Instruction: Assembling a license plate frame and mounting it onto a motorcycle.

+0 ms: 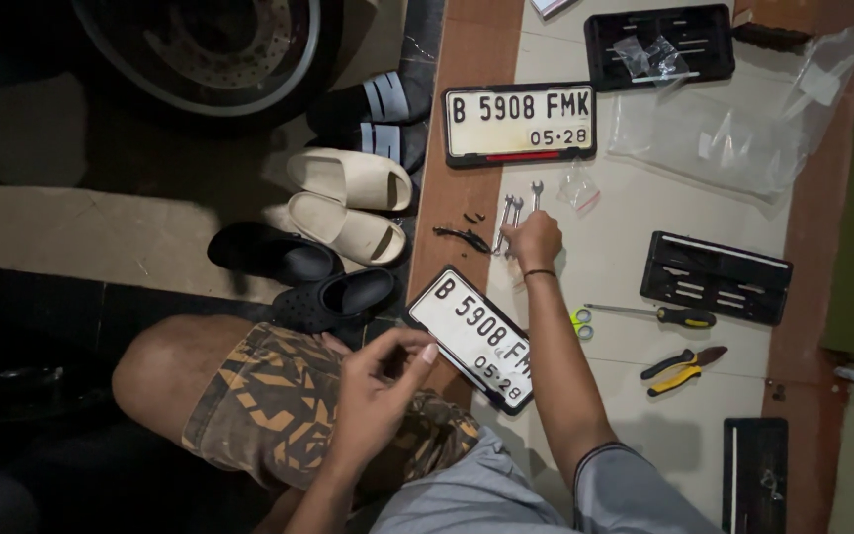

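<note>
Right hand (534, 240) stretched out over the pale tiled floor (635, 267), fingers curled down onto the small silver open-end wrenches (512, 213); whether anything is pinched there cannot be told, since the fingertips hide the contact. Three wrench heads countable, poking out at twelve o'clock from the knuckles. At nine o'clock from that hand, a slim black tool (464, 236) with a few dark small parts just above it.

Left hand (378, 396) raised over the patterned shorts (279, 396), fingers loosely bent, thumb and forefinger drawn near each other but nothing clearly held; forefinger tip close to the edge of the nearer white rectangular number plate in its black frame (473, 337), touching or not cannot be told. That plate tilted, lying at one o'clock from the left hand and at seven o'clock from the right.

Two number plates in all: second plate (519, 123) flat at twelve o'clock from the right hand. Three empty black plastic plate frames: one (659, 44) at top, one (716, 278) at three o'clock from the right hand, one (755, 475) at the lower edge. One black-and-yellow screwdriver (659, 315), one pair of yellow-handled pliers (684, 368), one clear plastic bag (714, 138). Four sandals (343, 213) by the floor's edge at nine o'clock.
</note>
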